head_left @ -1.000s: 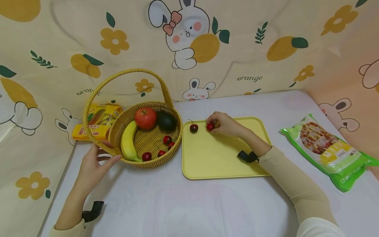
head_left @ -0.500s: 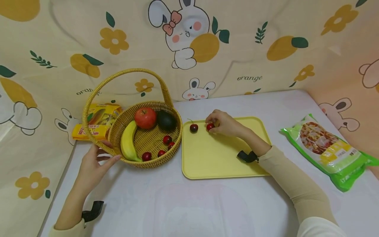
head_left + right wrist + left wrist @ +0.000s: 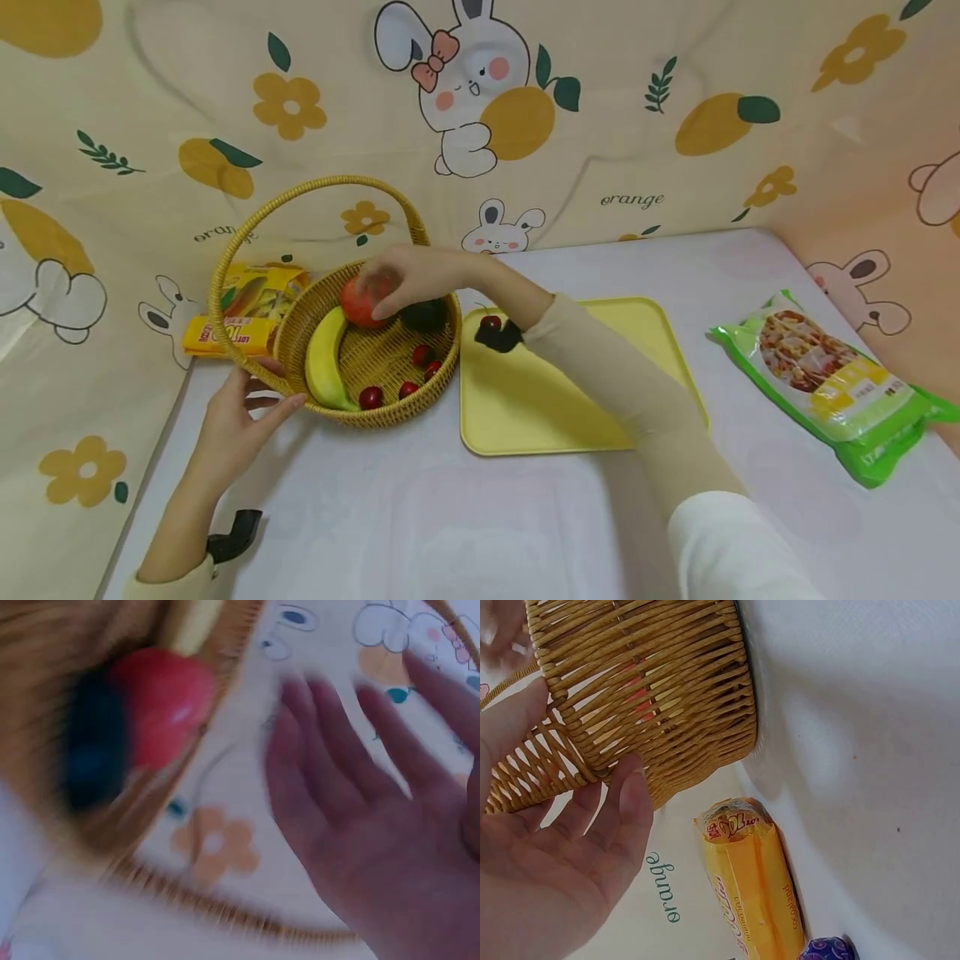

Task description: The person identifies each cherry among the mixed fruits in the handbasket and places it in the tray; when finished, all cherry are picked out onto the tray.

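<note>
Currently —
Right hand (image 3: 408,275): fingers spread, over round red apple (image 3: 362,304), gripping nothing.
Left hand (image 3: 242,417): straight fingers touching woven yellow wicker basket (image 3: 300,321).

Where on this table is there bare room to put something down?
The yellow tray is bare near its front edge; only a cherry lies at its back. The tablecloth strip between tray and green snack bag is free too. The wicker basket is crowded with fruit.

My right hand (image 3: 375,825) fills the right side of a blurred view, fingers (image 3: 322,750) spread and straight, holding nothing. Left of it I see the red apple (image 3: 161,701) inside the wicker basket (image 3: 217,664), with something dark (image 3: 90,750) beside it.
</note>
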### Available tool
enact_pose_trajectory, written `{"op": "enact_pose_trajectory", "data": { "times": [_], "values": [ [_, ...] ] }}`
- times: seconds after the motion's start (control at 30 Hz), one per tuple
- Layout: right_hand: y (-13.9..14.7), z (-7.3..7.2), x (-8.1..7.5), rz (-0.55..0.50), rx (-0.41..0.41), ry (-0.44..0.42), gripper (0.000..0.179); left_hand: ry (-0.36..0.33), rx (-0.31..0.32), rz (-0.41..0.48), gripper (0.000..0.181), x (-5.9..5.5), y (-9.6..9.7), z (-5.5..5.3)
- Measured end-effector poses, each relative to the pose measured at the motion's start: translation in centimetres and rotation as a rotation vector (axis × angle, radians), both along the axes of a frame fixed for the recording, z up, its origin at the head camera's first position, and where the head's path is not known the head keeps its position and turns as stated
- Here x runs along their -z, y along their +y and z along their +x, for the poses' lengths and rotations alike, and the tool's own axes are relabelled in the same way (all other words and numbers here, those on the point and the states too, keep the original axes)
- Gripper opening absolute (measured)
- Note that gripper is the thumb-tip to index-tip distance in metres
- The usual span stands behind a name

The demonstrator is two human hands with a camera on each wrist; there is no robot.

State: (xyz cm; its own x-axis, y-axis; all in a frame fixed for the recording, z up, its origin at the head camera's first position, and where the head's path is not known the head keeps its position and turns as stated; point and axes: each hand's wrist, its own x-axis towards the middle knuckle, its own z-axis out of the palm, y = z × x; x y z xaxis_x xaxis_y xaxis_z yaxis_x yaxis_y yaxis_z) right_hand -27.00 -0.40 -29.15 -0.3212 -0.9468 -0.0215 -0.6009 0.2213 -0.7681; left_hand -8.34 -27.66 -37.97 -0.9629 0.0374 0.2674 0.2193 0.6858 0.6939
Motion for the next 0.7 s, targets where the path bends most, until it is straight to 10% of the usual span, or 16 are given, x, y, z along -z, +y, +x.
{"op": "enact_pose_trajectory", "data": {
  "times": [0.27,0.5,0.7],
  "values": [
    [-7.3,-0.5,1.9,0.364,-0.238,-0.292,0.03,-0.002,0.018,0.015,0.046,0.4,0.0,-0.4],
    [-9.0,-0.5,3.9,0.504,-0.215,-0.475,0.03,-0.001,0.011,0.011,0.046,0.2,-0.2,-0.3],
    [-9.7,-0.3,5.2,0.599,-0.221,-0.456,0.028,-0.012,0.0,0.001,0.046,0.0,-0.3,-0.2]
  ]
}}
